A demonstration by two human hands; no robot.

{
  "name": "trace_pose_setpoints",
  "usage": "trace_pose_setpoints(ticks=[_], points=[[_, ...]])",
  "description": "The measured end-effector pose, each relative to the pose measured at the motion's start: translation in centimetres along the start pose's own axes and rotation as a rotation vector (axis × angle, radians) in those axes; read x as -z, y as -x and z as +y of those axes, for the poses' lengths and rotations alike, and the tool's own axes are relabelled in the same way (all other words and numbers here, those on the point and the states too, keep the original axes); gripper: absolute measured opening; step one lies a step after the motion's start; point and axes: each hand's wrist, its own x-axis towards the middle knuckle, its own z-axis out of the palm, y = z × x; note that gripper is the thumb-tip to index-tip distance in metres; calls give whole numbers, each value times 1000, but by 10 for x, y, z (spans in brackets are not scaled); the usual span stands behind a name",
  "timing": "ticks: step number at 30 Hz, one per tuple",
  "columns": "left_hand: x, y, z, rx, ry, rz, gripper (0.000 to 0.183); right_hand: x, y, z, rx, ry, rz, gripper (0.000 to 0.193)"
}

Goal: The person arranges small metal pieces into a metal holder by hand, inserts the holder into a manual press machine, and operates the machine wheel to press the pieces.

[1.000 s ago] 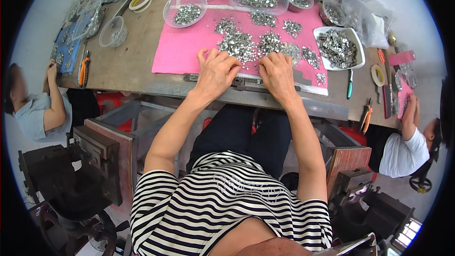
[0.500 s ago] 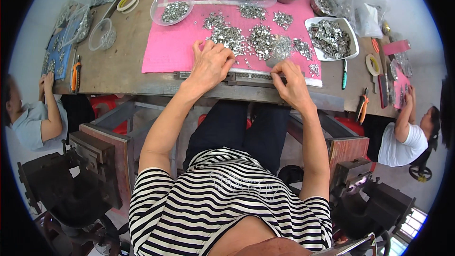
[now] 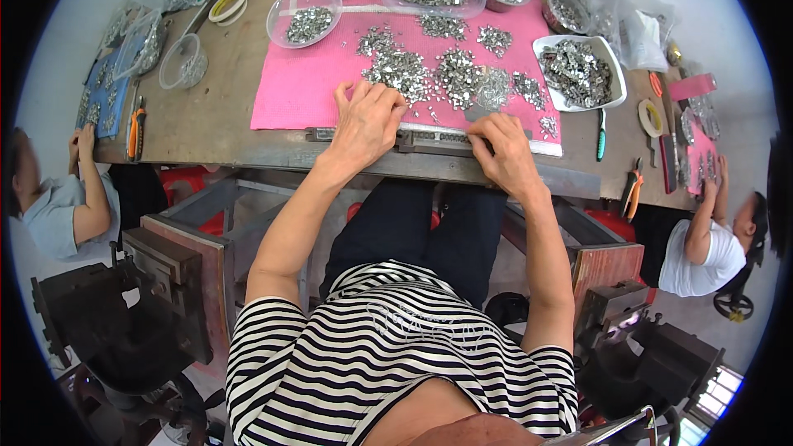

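Observation:
A long dark metal bar (image 3: 442,138) with a row of small slots lies along the table's front edge. My left hand (image 3: 368,120) rests over its left part, fingers curled down at the mat's front. Whatever those fingertips hold is hidden. At the bar's right part is my right hand (image 3: 504,149), thumb and fingers bent together; I cannot make out what is between them. Small shiny metal pieces lie in several heaps, such as the large heap (image 3: 400,73) just beyond my left fingers and another heap (image 3: 457,71) to its right. They sit on a pink mat (image 3: 285,95).
Behind the heaps stand a round clear bowl (image 3: 281,31) and a clear square tub (image 3: 388,0). A white dish (image 3: 615,87) of metal pieces is at the right. Orange-handled pliers (image 3: 137,128) and a green-handled tool (image 3: 601,136) flank the mat. Co-workers' hands (image 3: 81,143) show at both sides.
My left fingers have come slightly down toward the bar. My right hand has shifted a little to the left, its thumb and fingers drawn closer together.

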Motion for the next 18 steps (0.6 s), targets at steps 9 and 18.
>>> trace_pose_setpoints(ticks=[9, 18], points=[[-1, 1, 2, 8, 8, 1, 4, -45, -53, 7, 74, 189, 154, 12], [-4, -4, 0, 51, 14, -42, 4, -40, -58, 8, 83, 300, 42, 10]])
